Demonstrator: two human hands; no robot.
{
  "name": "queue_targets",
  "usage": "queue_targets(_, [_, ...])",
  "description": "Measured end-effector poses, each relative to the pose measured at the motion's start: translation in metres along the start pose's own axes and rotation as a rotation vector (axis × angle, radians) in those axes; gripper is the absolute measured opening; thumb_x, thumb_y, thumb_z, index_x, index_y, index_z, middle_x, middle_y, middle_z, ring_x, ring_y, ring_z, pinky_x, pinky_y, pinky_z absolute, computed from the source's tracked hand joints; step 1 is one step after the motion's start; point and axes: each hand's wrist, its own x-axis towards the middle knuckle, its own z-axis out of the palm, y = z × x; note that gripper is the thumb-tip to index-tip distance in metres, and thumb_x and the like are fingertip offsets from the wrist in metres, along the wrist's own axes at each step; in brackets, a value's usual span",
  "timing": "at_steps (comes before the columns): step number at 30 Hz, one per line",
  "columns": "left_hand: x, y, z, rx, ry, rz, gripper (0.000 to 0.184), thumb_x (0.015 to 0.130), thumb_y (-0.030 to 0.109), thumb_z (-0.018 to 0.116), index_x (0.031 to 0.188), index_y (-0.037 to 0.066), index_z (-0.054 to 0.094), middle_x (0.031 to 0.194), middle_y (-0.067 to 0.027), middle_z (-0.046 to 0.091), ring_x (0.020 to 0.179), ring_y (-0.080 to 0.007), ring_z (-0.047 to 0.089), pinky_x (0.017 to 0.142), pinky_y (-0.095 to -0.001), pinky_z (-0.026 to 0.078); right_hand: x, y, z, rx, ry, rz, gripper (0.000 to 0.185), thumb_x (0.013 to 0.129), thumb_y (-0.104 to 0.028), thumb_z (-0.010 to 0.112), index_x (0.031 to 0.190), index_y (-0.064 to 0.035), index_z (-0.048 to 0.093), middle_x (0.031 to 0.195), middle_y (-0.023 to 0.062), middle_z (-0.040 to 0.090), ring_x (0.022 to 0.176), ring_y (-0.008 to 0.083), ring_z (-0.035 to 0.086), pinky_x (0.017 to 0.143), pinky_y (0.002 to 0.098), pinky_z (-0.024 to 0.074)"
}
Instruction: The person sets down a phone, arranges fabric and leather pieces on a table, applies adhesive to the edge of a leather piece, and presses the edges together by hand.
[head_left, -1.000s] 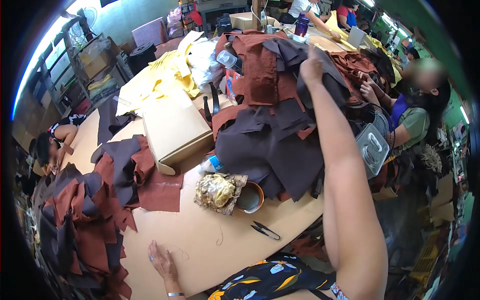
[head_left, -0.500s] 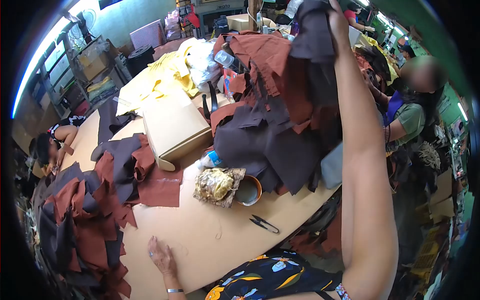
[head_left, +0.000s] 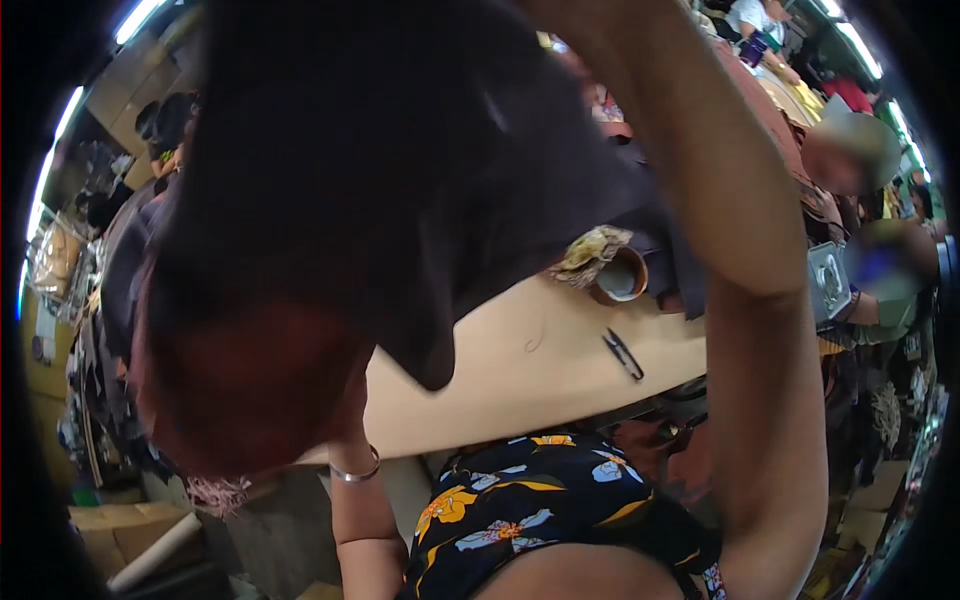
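A large dark brown cloth, with a reddish-brown part at its lower left, hangs close to the camera and covers much of the view. My right arm is raised at the right; only part of my right hand shows at the top edge beside the cloth, its fingers hidden. My left forearm, with a silver bracelet, rises behind the cloth, which hides my left hand. Black thread snips lie on the table. Near them are a bowl and a crumpled yellowish bundle.
Brown cloth pieces lie beyond the bowl. A clear plastic container is at the right, near a seated person. More people are at the top right and upper left. Cardboard lies at the lower left.
The dark cloth has come from the far pile toward the camera and left, with my right arm still raised. My left hand has gone from bare tabletop to behind the cloth. The view has shifted.
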Motion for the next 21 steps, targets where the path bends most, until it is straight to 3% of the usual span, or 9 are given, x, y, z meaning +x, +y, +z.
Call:
queue_targets(3, [-0.023, 0.040, -0.052, 0.077, 0.160, 0.047, 0.053, 0.075, 0.013, 0.065, 0.124, 0.005, 0.049, 0.124, -0.0185, 0.048, 0.111, -0.0290, 0.049, 0.092, -0.0396, 0.039, 0.001, 0.026, 0.033, 0.053, -0.070, 0.100, 0.038, 0.081, -0.006, 0.038, 0.117, -0.0040, 0.051, 0.104, 0.0132, 0.060, 0.088, 0.0176, 0.059, 0.080, 0.0284, 0.0464])
queue_targets(6, [-0.028, 0.091, -0.075, 0.220, 0.217, 0.273, 0.051, 0.073, 0.016, 0.066, 0.122, 0.006, 0.052, 0.122, -0.0176, 0.049, 0.107, -0.0285, 0.051, 0.089, -0.0397, 0.040, 0.003, 0.062, 0.044, 0.094, -0.068, 0.243, 0.046, 0.078, -0.002, 0.040, 0.124, -0.0066, 0.049, 0.110, 0.0132, 0.059, 0.089, 0.0153, 0.059, 0.079, 0.0244, 0.0454])
queue_targets(10, [-0.008, 0.126, -0.039, 0.468, -0.196, 0.419, 0.050, 0.072, 0.019, 0.067, 0.119, 0.008, 0.055, 0.119, -0.0163, 0.051, 0.102, -0.0279, 0.053, 0.084, -0.0397, 0.041, -0.019, 0.135, 0.031, 0.001, -0.033, 0.461, 0.059, 0.075, 0.002, 0.042, 0.133, -0.0101, 0.046, 0.118, 0.0131, 0.058, 0.090, 0.0122, 0.058, 0.078, 0.0192, 0.0441])
queue_targets(11, [-0.007, 0.125, -0.021, 0.550, -0.357, 0.387, 0.050, 0.071, 0.020, 0.068, 0.118, 0.009, 0.056, 0.118, -0.0160, 0.051, 0.101, -0.0277, 0.054, 0.083, -0.0398, 0.041, -0.031, 0.163, 0.025, -0.670, -0.101, -0.028, 0.061, 0.074, 0.005, 0.040, 0.133, -0.0088, 0.045, 0.111, 0.0140, 0.061, 0.089, 0.0149, 0.059, 0.078, 0.0219, 0.0456])
queue_targets(12, [-0.012, 0.119, -0.008, 0.612, -0.516, 0.323, 0.054, 0.072, 0.019, 0.067, 0.123, 0.011, 0.052, 0.124, -0.0150, 0.048, 0.104, -0.0287, 0.052, 0.086, -0.0399, 0.040, -0.047, 0.184, 0.014, -0.808, -0.154, 0.237, 0.059, 0.075, 0.007, 0.039, 0.132, -0.0057, 0.043, 0.107, 0.0139, 0.062, 0.091, 0.0165, 0.059, 0.079, 0.0249, 0.0461])
queue_targets(15, [-0.047, 0.073, -0.006, 0.422, -0.823, 0.201, 0.051, 0.078, 0.018, 0.065, 0.125, 0.010, 0.049, 0.129, -0.0149, 0.047, 0.113, -0.0311, 0.049, 0.094, -0.0408, 0.039, -0.111, 0.241, -0.018, -0.755, -0.013, 0.444, 0.055, 0.076, 0.005, 0.043, 0.130, -0.0048, 0.045, 0.103, 0.0145, 0.063, 0.091, 0.0203, 0.061, 0.082, 0.0296, 0.0469])
queue_targets(16, [-0.050, 0.068, -0.009, 0.355, -0.878, 0.146, 0.048, 0.078, 0.017, 0.066, 0.123, 0.008, 0.052, 0.127, -0.0149, 0.049, 0.116, -0.0321, 0.048, 0.096, -0.0403, 0.039, -0.133, 0.236, -0.015, -0.740, 0.019, 0.442, 0.052, 0.075, 0.003, 0.044, 0.127, -0.0040, 0.047, 0.102, 0.0165, 0.064, 0.090, 0.0244, 0.063, 0.083, 0.0324, 0.0478])
queue_targets(20, [-0.032, 0.064, -0.022, 0.298, -0.680, 0.114, 0.033, 0.078, 0.014, 0.065, 0.109, 0.006, 0.059, 0.114, -0.0114, 0.058, 0.106, -0.0324, 0.053, 0.091, -0.0404, 0.044, -0.203, 0.227, 0.004, -0.599, 0.020, 0.614, 0.055, 0.077, -0.001, 0.049, 0.131, -0.0058, 0.042, 0.100, 0.0162, 0.064, 0.092, 0.0289, 0.063, 0.084, 0.0338, 0.0476])
queue_targets(21, [-0.026, 0.063, -0.019, 0.318, -0.646, 0.132, 0.033, 0.078, 0.015, 0.065, 0.110, 0.006, 0.058, 0.115, -0.0110, 0.058, 0.107, -0.0318, 0.053, 0.092, -0.0404, 0.043, -0.214, 0.228, 0.008, -0.715, -0.001, 0.658, 0.053, 0.078, -0.003, 0.051, 0.130, -0.0064, 0.042, 0.100, 0.0153, 0.063, 0.093, 0.0293, 0.061, 0.084, 0.0366, 0.0475])
